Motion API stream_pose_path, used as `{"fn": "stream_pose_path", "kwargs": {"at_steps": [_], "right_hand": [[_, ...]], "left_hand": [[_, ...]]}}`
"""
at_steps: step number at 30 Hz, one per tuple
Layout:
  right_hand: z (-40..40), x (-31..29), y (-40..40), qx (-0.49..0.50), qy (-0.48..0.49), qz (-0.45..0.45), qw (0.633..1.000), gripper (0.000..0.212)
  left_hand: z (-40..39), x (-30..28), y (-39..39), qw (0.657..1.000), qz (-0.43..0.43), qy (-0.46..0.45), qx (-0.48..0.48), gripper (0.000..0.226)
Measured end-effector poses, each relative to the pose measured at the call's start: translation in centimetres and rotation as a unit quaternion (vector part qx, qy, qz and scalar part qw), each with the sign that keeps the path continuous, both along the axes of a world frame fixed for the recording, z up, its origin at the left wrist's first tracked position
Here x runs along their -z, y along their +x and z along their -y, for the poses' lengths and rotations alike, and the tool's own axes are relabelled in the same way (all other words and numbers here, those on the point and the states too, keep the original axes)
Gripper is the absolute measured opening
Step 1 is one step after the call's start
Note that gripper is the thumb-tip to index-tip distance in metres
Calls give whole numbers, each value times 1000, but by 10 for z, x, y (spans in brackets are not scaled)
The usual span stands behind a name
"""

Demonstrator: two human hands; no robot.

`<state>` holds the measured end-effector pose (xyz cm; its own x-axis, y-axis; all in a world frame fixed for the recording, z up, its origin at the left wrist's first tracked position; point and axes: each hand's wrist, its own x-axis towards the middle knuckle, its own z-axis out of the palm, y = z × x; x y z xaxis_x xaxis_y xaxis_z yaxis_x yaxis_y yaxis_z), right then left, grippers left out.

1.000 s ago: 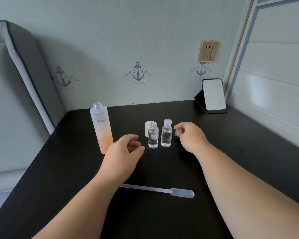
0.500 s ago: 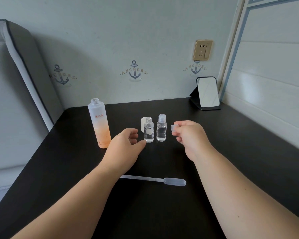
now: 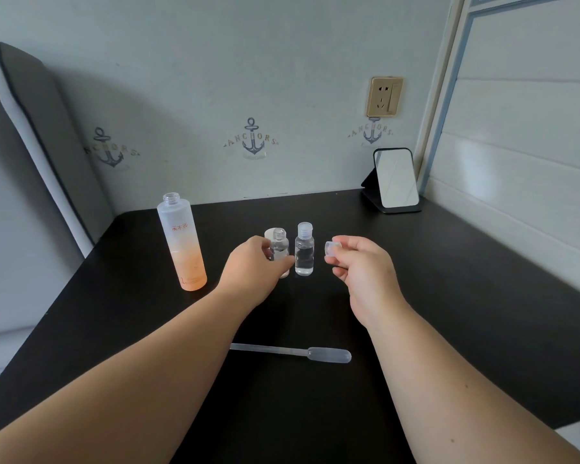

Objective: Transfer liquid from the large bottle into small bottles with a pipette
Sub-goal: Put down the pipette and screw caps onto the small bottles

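The left hand [image 3: 252, 266] grips the uncapped small bottle [image 3: 279, 246] between curled fingers and thumb, covering its lower half, while the right hand [image 3: 362, 266] pinches a small clear cap [image 3: 331, 248] in the air just right of the capped small bottle [image 3: 304, 249], which stands upright beside the first. The large bottle [image 3: 183, 242], open-necked and holding orange liquid in its lower part, stands upright to the left on the black table [image 3: 466, 262], and a white cap [image 3: 269, 234] sits directly behind the gripped bottle. The pipette [image 3: 292, 352] lies flat between the forearms with its bulb to the right, and a small standing mirror [image 3: 395, 178] occupies the far right corner below a wall socket [image 3: 384, 96].
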<state>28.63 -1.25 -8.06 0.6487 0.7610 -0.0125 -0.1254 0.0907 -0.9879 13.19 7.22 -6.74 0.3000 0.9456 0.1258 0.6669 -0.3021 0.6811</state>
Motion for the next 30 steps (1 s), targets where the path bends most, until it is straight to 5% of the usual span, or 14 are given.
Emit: {"fn": "stream_pose_path", "kwargs": {"at_steps": [8,19,30], "right_hand": [[2,-10,-10,-50,43,48,997,19],[-2,-32,-37,-112,40,279,953,23],[2,-21,-46,-122,91,383,911,28]], "left_hand": [[5,-2,-4,999,-19,23,12,33],[39,-8,-45,997,18,59,55,13],[47,-4,-54,995,16,47,89,17]]}}
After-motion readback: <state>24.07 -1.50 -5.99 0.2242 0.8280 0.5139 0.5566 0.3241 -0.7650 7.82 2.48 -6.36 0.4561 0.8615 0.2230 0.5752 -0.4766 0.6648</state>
